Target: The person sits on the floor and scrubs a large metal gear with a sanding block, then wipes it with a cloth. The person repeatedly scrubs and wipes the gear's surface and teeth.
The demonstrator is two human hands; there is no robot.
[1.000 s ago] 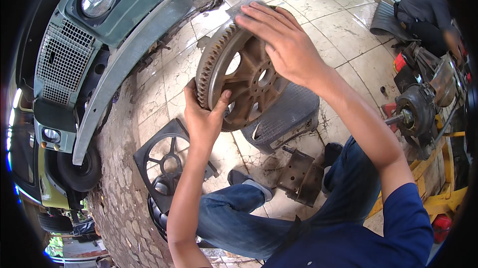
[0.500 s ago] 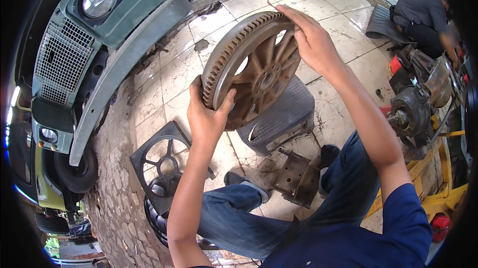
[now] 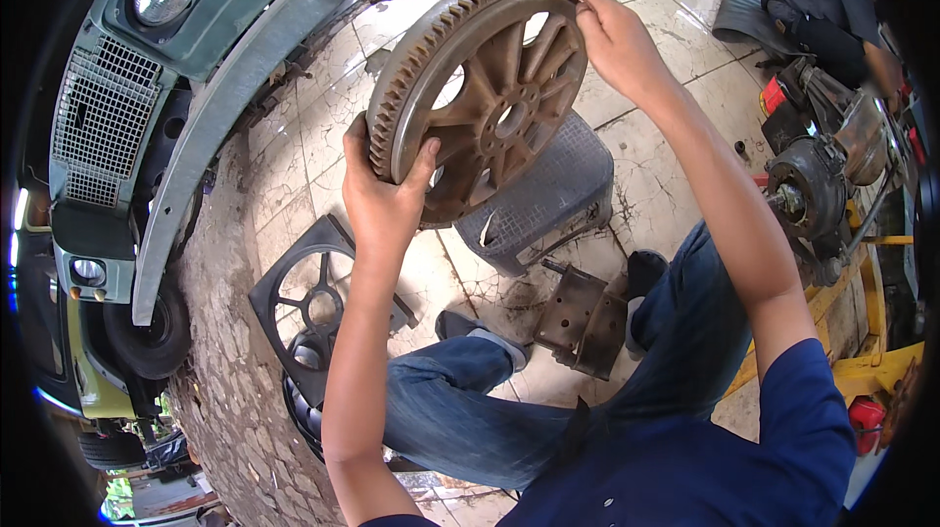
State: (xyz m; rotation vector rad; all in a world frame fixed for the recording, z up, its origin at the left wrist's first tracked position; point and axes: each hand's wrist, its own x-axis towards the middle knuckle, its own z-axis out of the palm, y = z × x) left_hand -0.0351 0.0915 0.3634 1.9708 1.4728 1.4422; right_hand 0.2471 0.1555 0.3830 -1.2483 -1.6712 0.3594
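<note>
While I watch remotely, the left hand (image 3: 385, 202) grips the gear wheel (image 3: 490, 127), tilted above the stool (image 3: 560, 172); right hand (image 3: 617, 45) holds its upper rim. Inspection step, I judge; turning it calls for two-handed support.

A large spoked metal wheel (image 3: 493, 127) is held up off the floor, tilted, its toothed edge facing the upper left and its open face turned toward the lower right. Coarse teeth run along the visible outer edge, beside a smooth greyish band. Rust-brown spokes with gaps between them meet at a central hub, which has a round hole ringed by smaller holes. Brown staining covers much of the face.
</note>
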